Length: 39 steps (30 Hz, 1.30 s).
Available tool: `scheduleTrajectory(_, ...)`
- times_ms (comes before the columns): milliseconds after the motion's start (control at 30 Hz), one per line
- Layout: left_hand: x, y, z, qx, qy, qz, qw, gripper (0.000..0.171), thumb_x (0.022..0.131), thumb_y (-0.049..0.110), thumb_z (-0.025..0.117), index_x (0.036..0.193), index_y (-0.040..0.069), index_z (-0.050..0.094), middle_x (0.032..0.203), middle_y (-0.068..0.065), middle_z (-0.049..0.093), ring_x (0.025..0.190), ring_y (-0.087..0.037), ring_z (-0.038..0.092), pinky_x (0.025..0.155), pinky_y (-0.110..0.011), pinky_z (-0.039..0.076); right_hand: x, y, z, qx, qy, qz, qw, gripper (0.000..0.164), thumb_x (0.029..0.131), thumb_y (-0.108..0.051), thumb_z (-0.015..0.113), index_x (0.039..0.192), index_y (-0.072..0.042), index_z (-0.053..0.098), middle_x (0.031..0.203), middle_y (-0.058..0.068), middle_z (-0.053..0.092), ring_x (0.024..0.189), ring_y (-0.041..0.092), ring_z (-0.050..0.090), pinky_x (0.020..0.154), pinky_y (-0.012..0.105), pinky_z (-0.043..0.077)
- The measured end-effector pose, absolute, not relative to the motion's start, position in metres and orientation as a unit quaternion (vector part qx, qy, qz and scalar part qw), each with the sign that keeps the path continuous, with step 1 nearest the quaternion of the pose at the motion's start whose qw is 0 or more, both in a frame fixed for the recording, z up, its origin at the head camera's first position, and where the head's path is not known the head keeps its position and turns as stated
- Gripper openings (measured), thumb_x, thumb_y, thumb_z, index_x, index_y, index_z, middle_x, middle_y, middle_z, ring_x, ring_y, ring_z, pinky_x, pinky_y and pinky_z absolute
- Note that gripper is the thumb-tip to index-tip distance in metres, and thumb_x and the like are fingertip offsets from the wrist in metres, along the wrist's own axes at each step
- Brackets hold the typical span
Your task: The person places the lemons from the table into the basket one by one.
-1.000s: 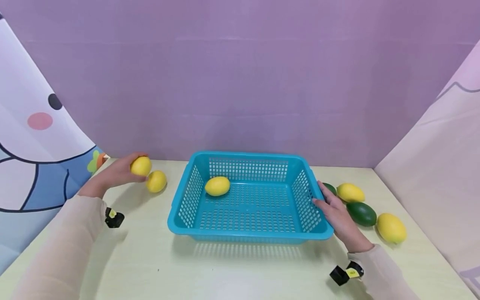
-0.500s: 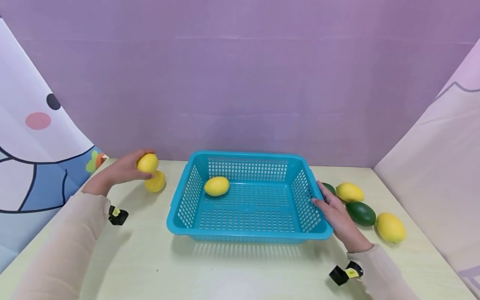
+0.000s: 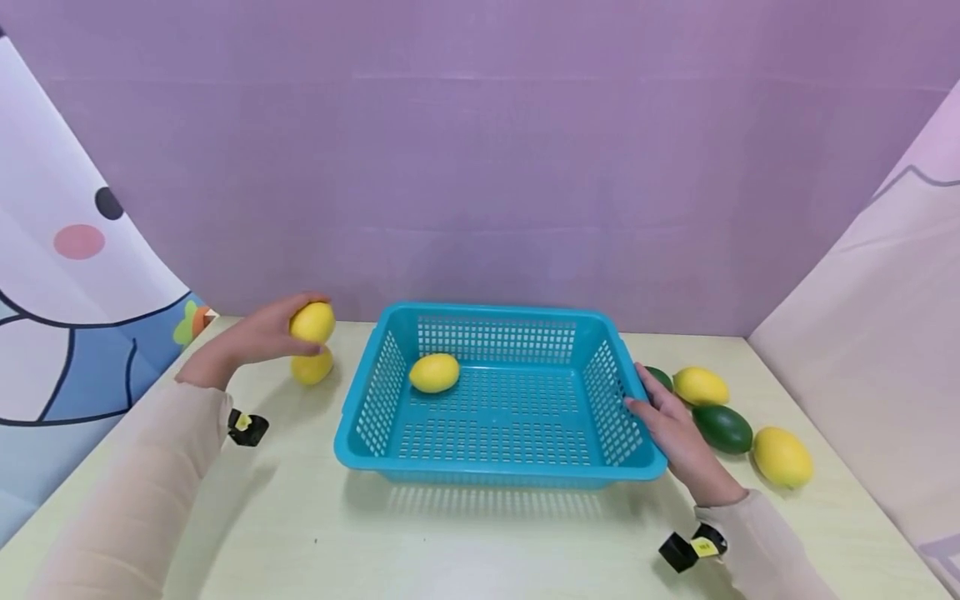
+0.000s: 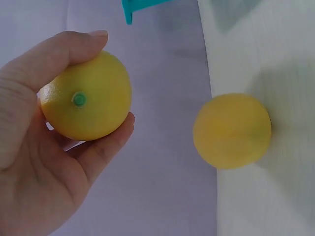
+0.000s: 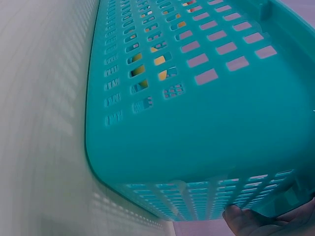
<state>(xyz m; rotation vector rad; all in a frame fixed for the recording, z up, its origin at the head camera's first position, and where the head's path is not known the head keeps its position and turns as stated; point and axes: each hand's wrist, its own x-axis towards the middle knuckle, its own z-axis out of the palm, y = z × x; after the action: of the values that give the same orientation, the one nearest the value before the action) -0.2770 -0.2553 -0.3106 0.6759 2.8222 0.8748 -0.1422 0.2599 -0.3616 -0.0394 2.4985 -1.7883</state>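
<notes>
My left hand [image 3: 258, 337] grips a yellow lemon [image 3: 312, 322] between thumb and fingers, lifted above the table. The left wrist view shows the green stem end of this held lemon [image 4: 93, 101]. Below it a second lemon [image 3: 311, 367] rests on the table, partly hidden by the hand and the held fruit. A turquoise plastic basket [image 3: 495, 470] stands in the middle, with one lemon [image 3: 434, 372] inside at its left. At the basket's right side my right hand [image 3: 684, 442] holds the rim; its thumb [image 5: 236, 216] shows low in the right wrist view.
Right of the basket lie a lemon [image 3: 701, 386], a dark green avocado-shaped fruit [image 3: 722, 428] and another lemon [image 3: 782, 457]. A second green fruit [image 3: 660, 377] is mostly hidden by the right hand. A purple cloth backdrop [image 3: 480, 167] rises behind the pale table [image 3: 375, 550].
My left hand has moved right with the lemon, which now sits over the second lemon and covers more of it. The right hand and the basket have stayed put.
</notes>
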Motion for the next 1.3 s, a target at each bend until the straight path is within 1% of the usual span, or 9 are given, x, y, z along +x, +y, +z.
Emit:
scheduleTrajectory(300,-0.273,-0.239,-0.303,0.234,0.928,0.287,0.050,0.072,0.080,0.019,0.074,0.140,0.010,0.035,0.122,-0.015,0.047,0.104,-0.033,0.047,0.087,-0.054,0.046,-0.142,0.260,-0.362,-0.010,0.812,-0.583,0.034,0.064,0.102,-0.014,0.038,0.151,-0.005,-0.002,0.155,0.025,0.008,0.136,0.047,0.022,0.100,0.053,0.035)
scheduleTrajectory(533,-0.267,-0.222,-0.292,0.253,0.921,0.291,0.049,0.072,0.080,0.019,0.075,0.139,0.009,0.036,0.122,-0.014,0.049,0.101,-0.032,0.049,0.083,-0.050,0.048,-0.142,0.261,-0.362,-0.009,0.812,-0.582,0.035,0.064,0.102,-0.014,0.038,0.151,-0.006,-0.002,0.155,0.025,0.008,0.136,0.047,0.022,0.100,0.053,0.035)
scheduleTrajectory(667,-0.266,-0.217,-0.288,0.264,0.918,0.291,0.050,0.072,0.079,0.019,0.076,0.139,0.009,0.037,0.122,-0.014,0.049,0.101,-0.031,0.049,0.083,-0.048,0.048,-0.143,0.261,-0.362,-0.012,0.813,-0.581,0.034,0.064,0.102,-0.014,0.038,0.150,-0.005,-0.002,0.155,0.025,0.007,0.137,0.047,0.021,0.101,0.054,0.034)
scheduleTrajectory(867,-0.266,-0.212,-0.287,0.286,0.914,0.285,0.044,0.070,0.079,0.016,0.076,0.138,0.008,0.038,0.119,-0.013,0.051,0.097,-0.029,0.049,0.081,-0.042,0.046,-0.143,0.260,-0.362,-0.017,0.812,-0.582,0.032,0.064,0.102,-0.014,0.038,0.150,-0.004,-0.002,0.155,0.025,0.007,0.136,0.047,0.021,0.101,0.054,0.034)
scheduleTrajectory(1133,-0.264,-0.203,-0.283,0.298,0.907,0.294,0.051,0.069,0.079,0.015,0.075,0.138,0.009,0.040,0.121,-0.012,0.052,0.099,-0.029,0.050,0.082,-0.044,0.047,-0.144,0.261,-0.363,-0.014,0.816,-0.577,0.031,0.064,0.101,-0.016,0.038,0.150,-0.004,-0.002,0.155,0.024,0.008,0.137,0.046,0.021,0.101,0.056,0.033)
scheduleTrajectory(1300,-0.264,-0.197,-0.281,0.307,0.904,0.292,0.053,0.069,0.079,0.013,0.075,0.138,0.009,0.039,0.122,-0.012,0.051,0.099,-0.028,0.050,0.082,-0.042,0.047,-0.144,0.260,-0.364,-0.012,0.814,-0.580,0.032,0.064,0.102,-0.016,0.038,0.151,-0.004,-0.002,0.155,0.024,0.008,0.137,0.046,0.022,0.101,0.056,0.034)
